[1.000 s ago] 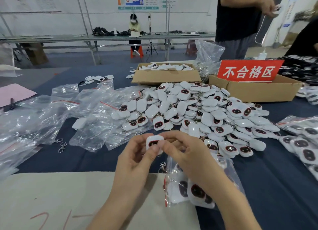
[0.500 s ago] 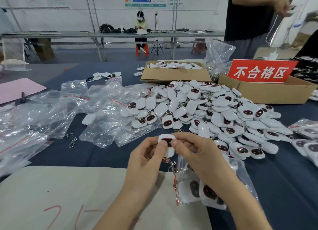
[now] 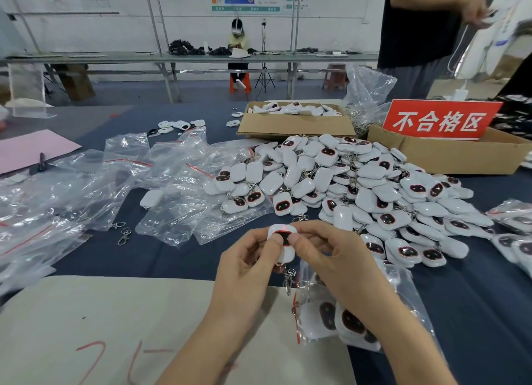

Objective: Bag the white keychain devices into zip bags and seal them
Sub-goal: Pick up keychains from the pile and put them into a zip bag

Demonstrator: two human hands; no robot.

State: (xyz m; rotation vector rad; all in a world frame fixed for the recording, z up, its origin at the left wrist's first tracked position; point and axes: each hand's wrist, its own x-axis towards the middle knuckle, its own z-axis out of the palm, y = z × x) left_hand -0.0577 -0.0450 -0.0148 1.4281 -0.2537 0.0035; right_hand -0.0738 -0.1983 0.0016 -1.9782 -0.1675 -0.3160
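1. White keychain device (image 3: 285, 252) stands upright between both hands, above the near strip of dark blue tablecloth (image 3: 475, 298). A red light glows near its top and its metal clasp (image 3: 288, 281) hangs below.
2. Left hand (image 3: 247, 266) grips the device's left side with the thumb pressed on the dark face. Right hand (image 3: 325, 258) pinches the right side, thumb tip on the face, fingers curled behind.
3. A part-filled zip bag (image 3: 331, 321) lies under the right wrist and holds several devices.
4. Just beyond the hands a big pile of devices (image 3: 359, 188) spreads right and back.
5. Empty zip bags (image 3: 172, 188) crowd the left, with loose clasps (image 3: 123, 235) on the cloth in front of them.
6. At the back, a cardboard box (image 3: 296, 124) holds more devices. A second box (image 3: 460, 157) carries a red sign (image 3: 440, 119).
7. A beige sheet (image 3: 100, 327) with red marks covers the near left, and filled bags (image 3: 515, 229) line the right edge.
8. Bare cloth shows left of the hands and at the near right corner.
9. A standing person (image 3: 417, 24) is behind the far right side.
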